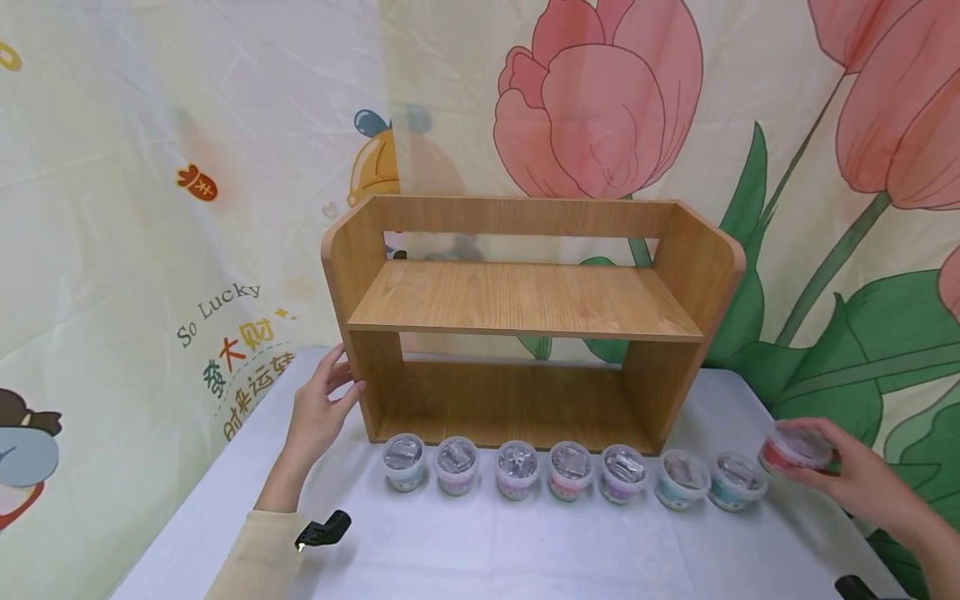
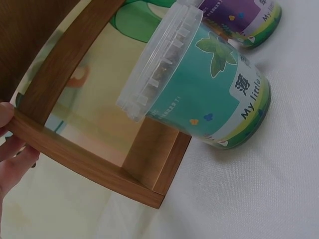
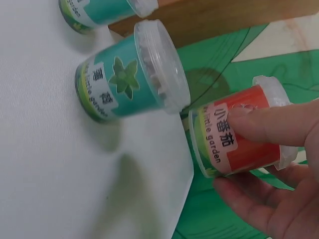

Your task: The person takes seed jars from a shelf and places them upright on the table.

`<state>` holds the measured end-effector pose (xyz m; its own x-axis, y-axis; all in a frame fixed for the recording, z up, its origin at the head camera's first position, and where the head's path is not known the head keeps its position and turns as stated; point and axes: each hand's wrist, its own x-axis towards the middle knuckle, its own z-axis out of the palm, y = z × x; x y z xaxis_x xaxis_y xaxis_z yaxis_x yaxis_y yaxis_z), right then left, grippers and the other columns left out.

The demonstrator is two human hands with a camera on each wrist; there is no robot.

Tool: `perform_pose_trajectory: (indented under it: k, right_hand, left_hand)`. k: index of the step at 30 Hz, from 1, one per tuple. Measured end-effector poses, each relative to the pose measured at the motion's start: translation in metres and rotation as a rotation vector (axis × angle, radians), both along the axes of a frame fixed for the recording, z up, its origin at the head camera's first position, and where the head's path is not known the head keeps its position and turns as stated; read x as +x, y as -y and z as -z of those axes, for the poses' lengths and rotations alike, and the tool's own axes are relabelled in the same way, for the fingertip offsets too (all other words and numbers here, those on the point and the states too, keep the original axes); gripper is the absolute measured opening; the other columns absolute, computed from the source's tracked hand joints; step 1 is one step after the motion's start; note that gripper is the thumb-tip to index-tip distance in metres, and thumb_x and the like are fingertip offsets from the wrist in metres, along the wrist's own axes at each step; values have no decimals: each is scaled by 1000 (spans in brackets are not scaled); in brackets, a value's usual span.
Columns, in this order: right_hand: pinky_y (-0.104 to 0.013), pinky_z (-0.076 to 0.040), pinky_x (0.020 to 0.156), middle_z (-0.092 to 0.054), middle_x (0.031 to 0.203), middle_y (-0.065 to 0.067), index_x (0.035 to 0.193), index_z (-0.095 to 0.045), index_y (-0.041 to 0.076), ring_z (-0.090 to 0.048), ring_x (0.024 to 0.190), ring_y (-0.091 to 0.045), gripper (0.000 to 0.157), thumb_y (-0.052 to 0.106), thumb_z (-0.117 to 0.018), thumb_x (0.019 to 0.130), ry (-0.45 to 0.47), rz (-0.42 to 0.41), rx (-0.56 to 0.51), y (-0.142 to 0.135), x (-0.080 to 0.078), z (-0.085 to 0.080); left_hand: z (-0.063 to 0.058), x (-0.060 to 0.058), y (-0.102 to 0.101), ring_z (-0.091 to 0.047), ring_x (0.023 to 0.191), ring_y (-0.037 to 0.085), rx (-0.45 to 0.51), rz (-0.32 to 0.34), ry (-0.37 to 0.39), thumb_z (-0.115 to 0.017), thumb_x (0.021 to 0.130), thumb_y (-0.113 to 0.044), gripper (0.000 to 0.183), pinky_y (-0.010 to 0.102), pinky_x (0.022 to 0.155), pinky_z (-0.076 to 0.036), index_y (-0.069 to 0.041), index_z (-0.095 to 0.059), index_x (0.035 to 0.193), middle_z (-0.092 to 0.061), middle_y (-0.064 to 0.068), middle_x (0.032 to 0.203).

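A two-tier wooden shelf stands upright on the white table. My left hand grips the edge of its left side panel, thumb on one face and fingers on the other. My right hand holds a red plastic planting cup with a clear lid, between thumb and fingers, at the right end of a row of similar cups. Closest to it in the row is a teal cup with a leaf picture. Another teal cup stands at the left end, near the shelf's front corner.
Several lidded cups, among them a purple one and a pink one, line up in front of the shelf. A white cloth covers the table. Behind hangs a printed curtain with tulips.
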<state>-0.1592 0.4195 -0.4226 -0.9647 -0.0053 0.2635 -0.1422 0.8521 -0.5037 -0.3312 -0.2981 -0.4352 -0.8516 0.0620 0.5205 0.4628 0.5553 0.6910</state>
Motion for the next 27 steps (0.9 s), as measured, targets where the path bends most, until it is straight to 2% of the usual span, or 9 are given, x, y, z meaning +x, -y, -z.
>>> perform_pose_trajectory:
  k: [4, 9, 12, 14, 16, 18, 20, 24, 27]
  right_hand:
    - [-18, -48, 64, -58, 128, -28, 138, -54, -5, -39, 97, 23, 57, 11, -84, 92, 35, 34, 0, -9, 1, 6]
    - [-18, -47, 66, -58, 131, -32, 139, -53, -2, -48, 101, 13, 62, 21, -86, 92, 87, 62, 1, -16, 4, 14]
    - [-17, -46, 66, -60, 129, -31, 138, -53, -3, -49, 100, 12, 62, 17, -87, 90, 81, 48, -13, -19, 4, 21]
    - [-17, -46, 66, -63, 123, -19, 135, -55, -3, -44, 96, 17, 60, 16, -88, 89, 65, 44, -18, -19, 5, 26]
    - [-15, -44, 67, -62, 125, 5, 134, -56, -2, -41, 98, 20, 60, 16, -89, 88, 60, 33, -31, -20, 5, 31]
    - [-13, -44, 68, -55, 121, 25, 133, -57, -1, -40, 99, 22, 60, 19, -90, 87, 64, 35, -37, -21, 6, 35]
    - [-10, -41, 69, -47, 119, 38, 133, -58, 0, -36, 101, 26, 60, 20, -90, 87, 64, 32, -37, -22, 7, 39]
    - [-8, -40, 70, -46, 121, 37, 133, -58, -2, -31, 104, 29, 58, 17, -90, 87, 63, 15, -43, -23, 7, 44]
    - [-10, -43, 70, -46, 120, 38, 130, -59, -4, -35, 104, 27, 56, 9, -89, 85, 42, -16, -61, -24, 7, 49]
  left_hand:
    - [0, 0, 0, -67, 127, 42, -4, -2, 0, -72, 102, -8, 79, 51, 91, -64, -30, -32, 166, -65, 22, 143]
    - [0, 0, 0, -67, 127, 42, -6, -5, -3, -72, 102, -8, 79, 51, 91, -64, -30, -33, 166, -65, 22, 142]
    - [0, -1, 0, -67, 127, 42, -6, -5, -2, -72, 102, -9, 78, 51, 91, -64, -29, -33, 166, -65, 22, 142]
    - [1, -1, 0, -67, 127, 42, -2, -4, 1, -72, 102, -8, 78, 51, 91, -64, -29, -34, 166, -65, 23, 142]
    - [0, -1, -1, -67, 127, 42, -2, -3, 2, -72, 102, -8, 78, 51, 91, -63, -28, -34, 166, -65, 23, 142]
    - [0, -1, -1, -67, 127, 42, 1, -1, 7, -72, 102, -8, 78, 51, 92, -63, -29, -34, 166, -65, 23, 143]
    - [0, 0, -1, -67, 128, 42, -2, -2, 7, -72, 102, -8, 79, 50, 91, -63, -30, -33, 166, -65, 22, 143]
    - [0, -1, 0, -66, 128, 42, -7, -5, 7, -72, 102, -9, 79, 50, 91, -63, -30, -32, 167, -64, 22, 143]
    - [0, -1, 1, -66, 128, 43, -7, -6, 6, -71, 103, -9, 78, 51, 92, -63, -30, -32, 167, -64, 22, 143]
